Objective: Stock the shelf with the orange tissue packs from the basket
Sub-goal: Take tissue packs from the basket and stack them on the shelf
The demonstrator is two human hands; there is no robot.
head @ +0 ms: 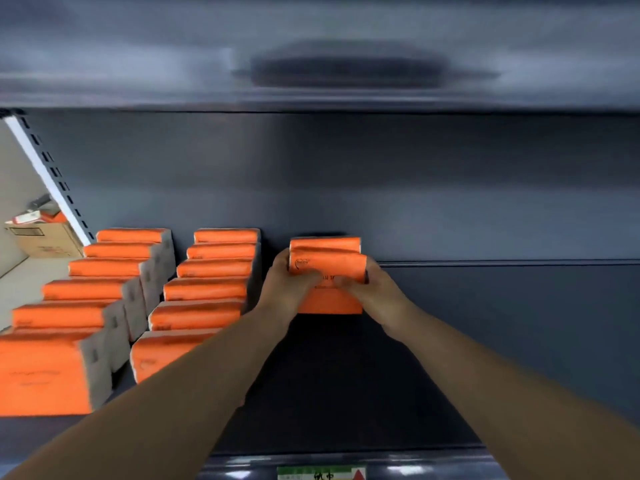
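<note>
Head view: left hand and right hand grasp tissue pack on shelf.
Risk: uneven release tips it forward.

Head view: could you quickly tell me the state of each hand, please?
Left hand: grips the orange tissue pack.
Right hand: grips the same pack.

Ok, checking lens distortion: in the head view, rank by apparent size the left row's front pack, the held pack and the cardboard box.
1. the front pack: largest, though it is nearest the camera, so likely no bigger in truth.
2. the held pack.
3. the box: smallest, far off and partly hidden.
</note>
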